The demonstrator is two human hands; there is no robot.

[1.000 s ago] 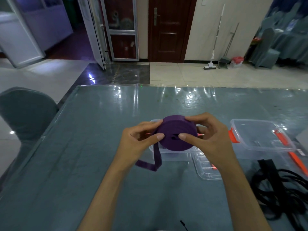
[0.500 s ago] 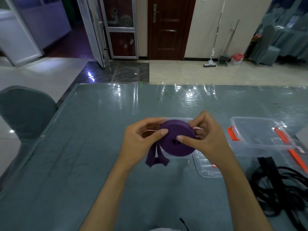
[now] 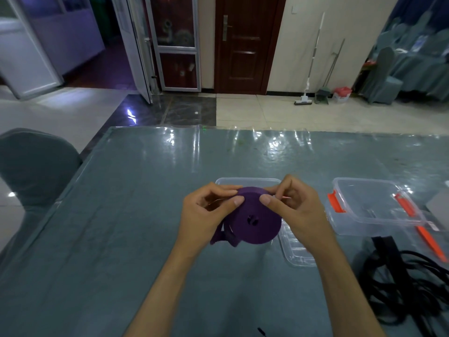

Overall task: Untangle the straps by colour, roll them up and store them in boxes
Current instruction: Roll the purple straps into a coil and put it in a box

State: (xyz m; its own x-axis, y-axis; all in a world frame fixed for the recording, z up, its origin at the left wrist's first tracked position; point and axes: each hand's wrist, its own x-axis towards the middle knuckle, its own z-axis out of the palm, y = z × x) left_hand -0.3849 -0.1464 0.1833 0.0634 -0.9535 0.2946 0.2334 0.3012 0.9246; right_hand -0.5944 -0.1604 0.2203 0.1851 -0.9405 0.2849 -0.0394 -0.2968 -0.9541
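A thick roll of purple strap is held upright over the table, its flat side facing me. My left hand grips its left edge and my right hand grips its right edge, thumbs on the front face. A short loose tail of purple strap hangs under the roll by my left palm. Behind the roll stands a clear plastic box, mostly hidden. A tangle of black strap lies at the right.
A second clear box with orange clips stands to the right. A clear lid lies flat under my right wrist. The table has a glossy grey-green cover. A covered chair stands at its left edge.
The roll has dropped lower and tilted its face toward me. The hanging tail has grown shorter and gathered up against the roll under my left hand.
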